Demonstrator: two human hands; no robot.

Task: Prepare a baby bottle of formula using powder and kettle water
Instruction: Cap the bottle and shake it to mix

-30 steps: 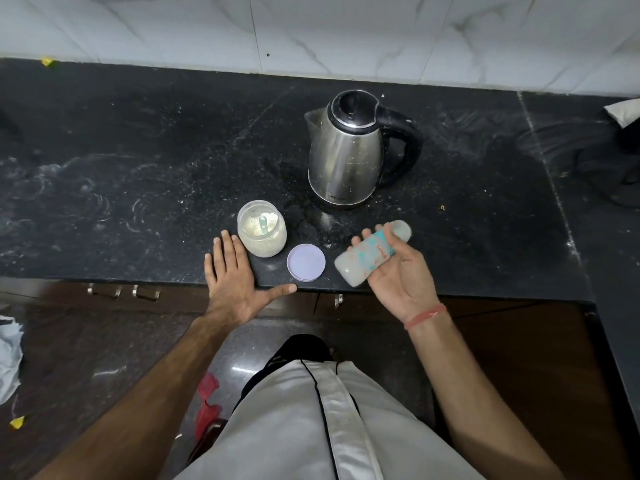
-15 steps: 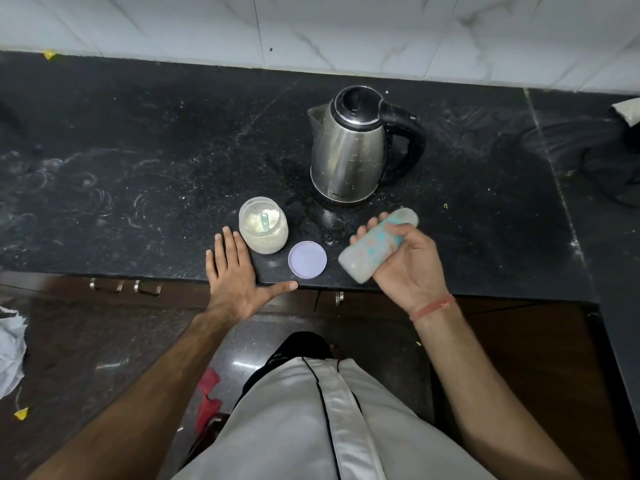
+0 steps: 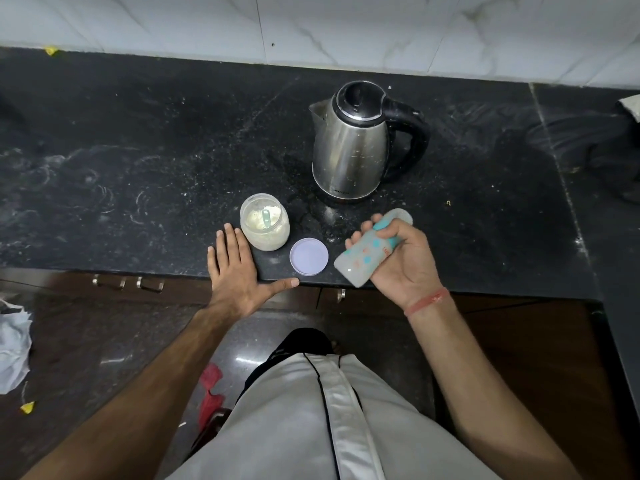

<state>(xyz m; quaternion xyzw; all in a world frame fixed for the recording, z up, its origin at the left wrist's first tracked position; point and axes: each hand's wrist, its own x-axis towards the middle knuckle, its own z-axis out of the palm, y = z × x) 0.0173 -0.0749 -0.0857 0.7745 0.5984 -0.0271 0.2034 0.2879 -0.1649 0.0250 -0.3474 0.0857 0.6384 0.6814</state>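
Brightness: dim indoors; the black counter (image 3: 138, 150) is rendered very dark.
Glare: soft highlights are seen on the kettle (image 3: 349, 147) and the glossy floor (image 3: 242, 358).
Shadows: faint and diffuse.
Distortion: the wall tiles (image 3: 311, 26) are bowed by the wide lens.
Sharpness: slight softness towards the corners.

On the worktop (image 3: 138, 150) the kettle (image 3: 349, 147) stands at the back. Nearer the front edge, the powder jar (image 3: 265, 223) sits left of its loose lid (image 3: 309, 256), scoop (image 3: 266, 218) inside the jar.
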